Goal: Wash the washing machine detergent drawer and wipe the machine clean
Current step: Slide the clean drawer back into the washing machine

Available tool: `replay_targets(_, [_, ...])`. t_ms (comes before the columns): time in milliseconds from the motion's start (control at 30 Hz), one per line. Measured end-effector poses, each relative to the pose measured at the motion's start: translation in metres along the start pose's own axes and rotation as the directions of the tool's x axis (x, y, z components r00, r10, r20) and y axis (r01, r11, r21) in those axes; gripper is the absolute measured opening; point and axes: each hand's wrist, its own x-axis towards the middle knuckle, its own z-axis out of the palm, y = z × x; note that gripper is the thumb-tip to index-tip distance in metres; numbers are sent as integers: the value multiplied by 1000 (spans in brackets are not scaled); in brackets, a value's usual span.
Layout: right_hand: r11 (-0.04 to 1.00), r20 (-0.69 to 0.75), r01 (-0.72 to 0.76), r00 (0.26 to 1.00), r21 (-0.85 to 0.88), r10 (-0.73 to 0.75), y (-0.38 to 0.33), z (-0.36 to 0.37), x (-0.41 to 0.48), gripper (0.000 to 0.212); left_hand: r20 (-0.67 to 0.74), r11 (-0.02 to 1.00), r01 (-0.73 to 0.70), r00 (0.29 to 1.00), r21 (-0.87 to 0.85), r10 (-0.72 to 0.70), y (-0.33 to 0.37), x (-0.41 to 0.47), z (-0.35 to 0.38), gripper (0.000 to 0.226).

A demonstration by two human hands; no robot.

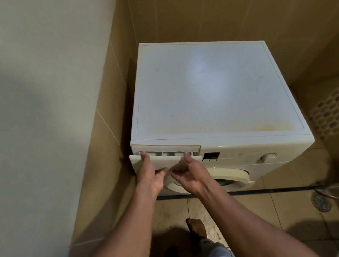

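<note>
At six o'clock, nearest the camera, two bare forearms reach forward over a bare foot (197, 227) planted on the wet-looking beige floor tiles (275, 207). At four o'clock a round perforated metal floor drain (320, 201) sits beside a chrome hose, and a curved white rim shows at the bottom right corner.

Further out, both hands meet the detergent drawer (165, 159), which sits at the upper left of the machine's front and stands pulled out a little, its ribbed compartments visible along the top. The left hand (152, 175) grips the drawer's left part, thumb over the top edge and fingers curled under the panel. The right hand (189, 175) holds the right part, thumb up on the edge, palm turned up and fingers loosely curled below.

The washing machine (208, 98) is a white boxy front loader with a cream door ring, a small dark display and a round knob at three o'clock. Its flat top is dull, with yellowish staining near the front edge.

Tan wall tiles enclose it at twelve o'clock; a mosaic strip runs at three o'clock.
</note>
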Motion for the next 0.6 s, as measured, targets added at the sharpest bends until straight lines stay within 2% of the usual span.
replay_targets(67, [1000, 0, 10, 1000, -7, -10, -4, 4, 5, 38, 3, 1000, -21, 1000, 23, 21, 1, 1, 5, 52])
replay_targets(167, [999, 6, 32, 999, -27, -32, -9, 7, 13, 38, 6, 997, -50, 999, 60, 50, 2, 5, 14, 33])
replay_targets(367, [991, -1, 76, 997, -114, -77, -11, 7, 23, 29, -10, 991, -83, 996, 108, 85, 6, 16, 22, 32])
replay_targets(467, [984, -35, 100, 994, -149, -106, -11, 10, 28, 37, -13, 989, -95, 995, 110, 97, 5, 21, 24, 33])
replay_targets(533, [981, -78, 124, 987, -148, -137, -8, 13, 32, 40, -11, 989, -97, 995, 115, 99, 3, 22, 23, 25])
replay_targets(600, [980, -99, 134, 984, -148, -149, -2, 12, 33, 54, -4, 989, -89, 996, 115, 91, 1, 23, 21, 20])
